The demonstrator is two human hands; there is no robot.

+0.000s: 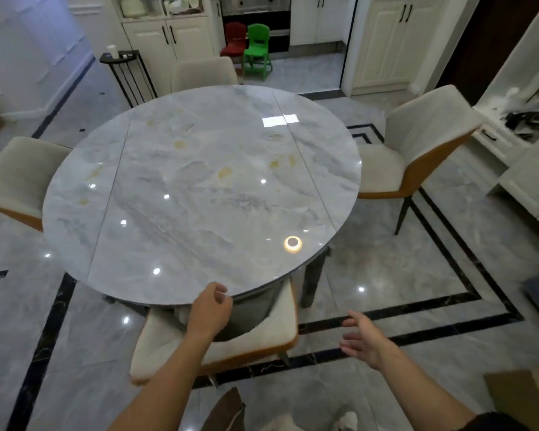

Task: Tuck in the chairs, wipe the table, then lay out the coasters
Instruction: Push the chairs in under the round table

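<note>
A round grey marble table [199,188] fills the middle of the view, its top bare and glossy. The near chair [262,334], cream with an orange back, is pushed under the table's front edge. My left hand [210,309] hovers over that chair's back at the table rim, fingers loosely curled and holding nothing. My right hand [363,337] hangs open over the floor to the right of the chair. A right chair [417,150] stands pulled out and angled away. A left chair [16,175] and a far chair [204,73] sit close to the table. No cloth or coasters are in view.
A black side stand [128,73] is behind the table at the left. Red [234,38] and green [257,48] children's chairs stand by the cabinets at the back. A white sideboard [517,144] lines the right wall. A cardboard box [523,396] lies at bottom right.
</note>
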